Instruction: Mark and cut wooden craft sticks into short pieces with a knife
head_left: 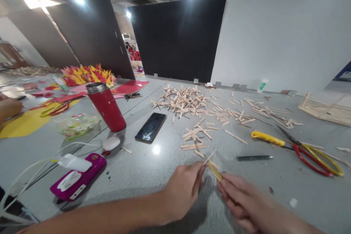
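My left hand point(186, 186) is closed, pinching a thin pale wooden stick point(210, 157) between thumb and fingers. Opposite it, my right hand point(244, 199) grips a slim yellow object point(214, 171) whose kind I cannot make out. Its tip meets the stick near my left fingertips; whether they touch is unclear. Just beyond my hands lie short flat wooden sticks point(193, 147), with a large heap of cut wooden pieces point(183, 100) farther back. A dark pen-like object point(255, 158) rests to the right of them.
Red-and-yellow-handled scissors point(312, 155) and a yellow-handled tool point(267, 138) lie at right. A phone point(150, 127), red flask point(106, 108) and purple device with cables point(79, 177) stand left. Folded paper point(87, 76) and another person's hand point(11, 108) are at far left. Panels point(178, 40) border the back.
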A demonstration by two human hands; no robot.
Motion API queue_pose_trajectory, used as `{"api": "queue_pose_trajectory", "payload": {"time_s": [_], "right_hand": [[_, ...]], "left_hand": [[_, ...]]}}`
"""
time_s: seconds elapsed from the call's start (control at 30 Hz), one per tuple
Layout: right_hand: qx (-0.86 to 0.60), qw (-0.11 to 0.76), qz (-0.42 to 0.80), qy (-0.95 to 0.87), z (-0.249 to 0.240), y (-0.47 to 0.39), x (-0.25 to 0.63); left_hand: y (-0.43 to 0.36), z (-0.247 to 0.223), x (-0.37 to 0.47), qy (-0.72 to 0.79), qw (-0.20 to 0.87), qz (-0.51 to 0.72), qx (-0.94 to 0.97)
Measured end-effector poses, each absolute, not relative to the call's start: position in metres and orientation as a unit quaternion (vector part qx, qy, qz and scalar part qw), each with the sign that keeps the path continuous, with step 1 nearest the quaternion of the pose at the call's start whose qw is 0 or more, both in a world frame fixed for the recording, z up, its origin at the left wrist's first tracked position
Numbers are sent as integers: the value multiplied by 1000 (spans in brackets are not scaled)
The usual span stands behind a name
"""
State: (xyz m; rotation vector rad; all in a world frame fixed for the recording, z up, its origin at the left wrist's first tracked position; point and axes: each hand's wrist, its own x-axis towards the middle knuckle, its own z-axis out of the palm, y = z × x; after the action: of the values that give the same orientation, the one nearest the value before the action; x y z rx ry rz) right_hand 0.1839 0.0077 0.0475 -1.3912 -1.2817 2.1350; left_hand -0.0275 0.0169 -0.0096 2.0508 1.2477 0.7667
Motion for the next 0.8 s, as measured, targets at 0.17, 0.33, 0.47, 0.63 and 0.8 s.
{"api": "queue_pose_trajectory", "payload": {"time_s": [0.17, 0.33, 0.47, 0.63, 0.8], "right_hand": [[-417, 158, 835, -323, 44, 9, 193], [-390, 186, 840, -327, 30, 0, 180], [-409, 199, 834, -311, 25, 1, 175], [-428, 237, 824, -286, 10, 0, 173], [-439, 235, 801, -332, 14, -8, 181]], "left_hand": [[26, -4, -39, 498, 226, 201, 813], [20, 5, -31, 543, 207, 146, 800], [22, 14, -24, 564, 206, 128, 789], [29, 19, -18, 582, 205, 116, 778], [33, 23, -13, 586, 214, 140, 769]]}}
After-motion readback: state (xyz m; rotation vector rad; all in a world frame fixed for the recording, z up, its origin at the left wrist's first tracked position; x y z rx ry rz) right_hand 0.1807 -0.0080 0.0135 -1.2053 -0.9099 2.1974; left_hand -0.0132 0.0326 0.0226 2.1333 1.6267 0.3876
